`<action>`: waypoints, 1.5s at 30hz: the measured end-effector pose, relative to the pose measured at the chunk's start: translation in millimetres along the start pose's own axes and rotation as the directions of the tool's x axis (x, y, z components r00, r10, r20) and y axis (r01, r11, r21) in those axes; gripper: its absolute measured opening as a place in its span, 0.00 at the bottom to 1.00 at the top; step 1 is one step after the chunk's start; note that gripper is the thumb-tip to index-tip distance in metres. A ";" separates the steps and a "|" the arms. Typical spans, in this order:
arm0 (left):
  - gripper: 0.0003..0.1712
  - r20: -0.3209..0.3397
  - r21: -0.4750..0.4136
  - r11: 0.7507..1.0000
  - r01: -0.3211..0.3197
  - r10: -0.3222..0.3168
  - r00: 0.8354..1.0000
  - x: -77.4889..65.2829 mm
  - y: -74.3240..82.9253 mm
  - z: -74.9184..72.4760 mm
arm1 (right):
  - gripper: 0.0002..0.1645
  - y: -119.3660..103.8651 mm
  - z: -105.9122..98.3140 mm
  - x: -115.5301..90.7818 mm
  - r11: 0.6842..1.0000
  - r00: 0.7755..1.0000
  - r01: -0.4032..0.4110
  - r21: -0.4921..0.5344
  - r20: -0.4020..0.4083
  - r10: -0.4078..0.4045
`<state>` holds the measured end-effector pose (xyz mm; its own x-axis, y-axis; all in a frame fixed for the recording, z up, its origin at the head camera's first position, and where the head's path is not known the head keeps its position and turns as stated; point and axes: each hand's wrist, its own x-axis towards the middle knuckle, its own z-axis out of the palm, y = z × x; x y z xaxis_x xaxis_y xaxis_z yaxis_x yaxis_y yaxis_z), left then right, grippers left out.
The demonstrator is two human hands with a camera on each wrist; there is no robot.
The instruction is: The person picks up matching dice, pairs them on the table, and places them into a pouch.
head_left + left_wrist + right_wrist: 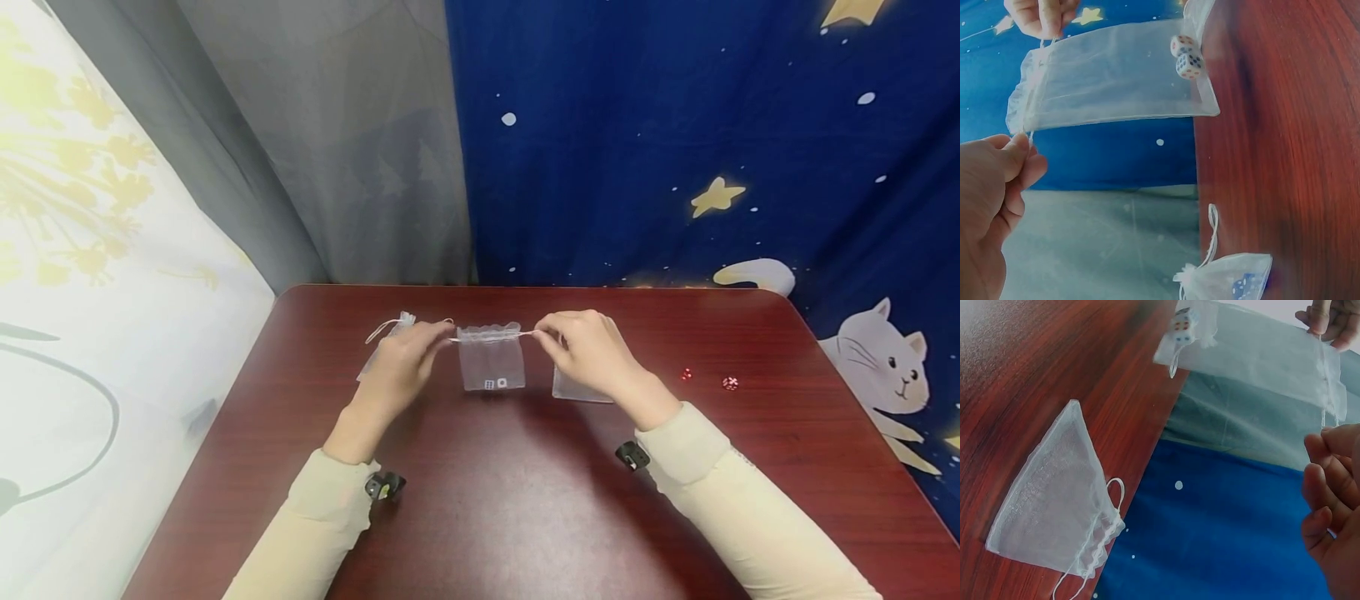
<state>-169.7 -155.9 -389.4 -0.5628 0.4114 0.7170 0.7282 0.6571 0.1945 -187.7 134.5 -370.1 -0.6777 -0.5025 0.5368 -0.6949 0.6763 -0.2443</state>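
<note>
A sheer white drawstring pouch [489, 358] hangs between my hands, its frilled mouth up. Two white dice [1187, 57] lie in its bottom corner. My left hand [405, 358] pinches the drawstring at one side of the mouth. On the opposite side my right hand [588, 346] pinches the other end of the cord between thumb and forefinger. The cord runs straight across the top, and the mouth is slightly gathered. Below the left hand lies a second pouch [1229, 278], drawn closed, with blue dice [1245, 286] inside.
Under my right hand a third, flat pouch [1054, 500] lies on the dark red wooden table [480, 500], its cords loose. Two red dice [730, 383] sit farther right. A blue and grey curtain [600, 167] hangs behind the table's back edge.
</note>
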 end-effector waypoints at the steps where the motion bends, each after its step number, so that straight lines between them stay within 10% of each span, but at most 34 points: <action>1: 0.15 -0.017 -0.001 1.000 -0.009 0.009 1.000 -0.3 -0.9 -0.5 | 0.04 0.7 -0.3 -0.5 1.000 1.000 -0.001 -0.003 -0.005 0.001; 22: 0.13 -0.084 0.004 1.000 -0.030 0.030 0.996 -12.6 -9.9 -13.8 | 0.04 5.8 -1.1 -8.1 0.999 0.999 -0.044 -0.021 0.013 0.044; 37: 0.16 0.063 0.059 0.985 0.165 -0.168 0.984 -22.9 -18.7 -9.2 | 0.08 2.2 26.1 4.5 0.994 0.990 -0.105 -0.026 0.095 0.107; 45: 0.19 0.048 0.071 0.985 0.154 -0.158 0.986 -21.6 -20.0 0.4 | 0.21 7.5 29.4 -2.5 0.981 0.978 -0.195 0.014 0.076 0.194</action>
<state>-172.3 -177.7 -409.0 -0.6888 0.3322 0.6443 0.6030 0.7559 0.2550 -198.3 125.0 -397.1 -0.8158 -0.4012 0.4166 -0.5525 0.7537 -0.3559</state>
